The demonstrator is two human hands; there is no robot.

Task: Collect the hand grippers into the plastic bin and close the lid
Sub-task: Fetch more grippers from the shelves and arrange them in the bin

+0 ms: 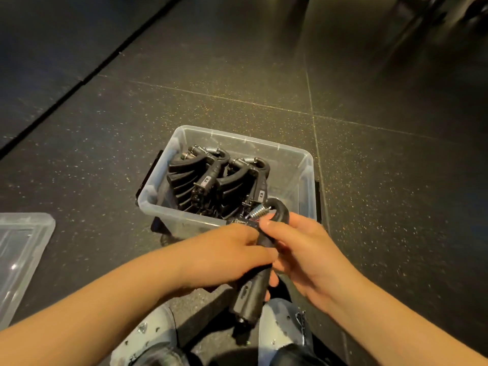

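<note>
A clear plastic bin [298,165] stands on the dark floor, lid off, with several black hand grippers [208,178] stacked inside. Both hands hold one more black hand gripper [250,294] just over the bin's near edge. Its hooked top and steel spring stick out above my fingers, and its handle hangs down toward my knees. My left hand [227,256] wraps the upper handle from the left. My right hand [298,249] pinches the top beside the spring.
The clear lid [18,254] lies on the floor at the left edge. Dark speckled rubber floor tiles surround the bin. My knees in pale ripped jeans [148,336] sit at the bottom of the view, close under the held gripper.
</note>
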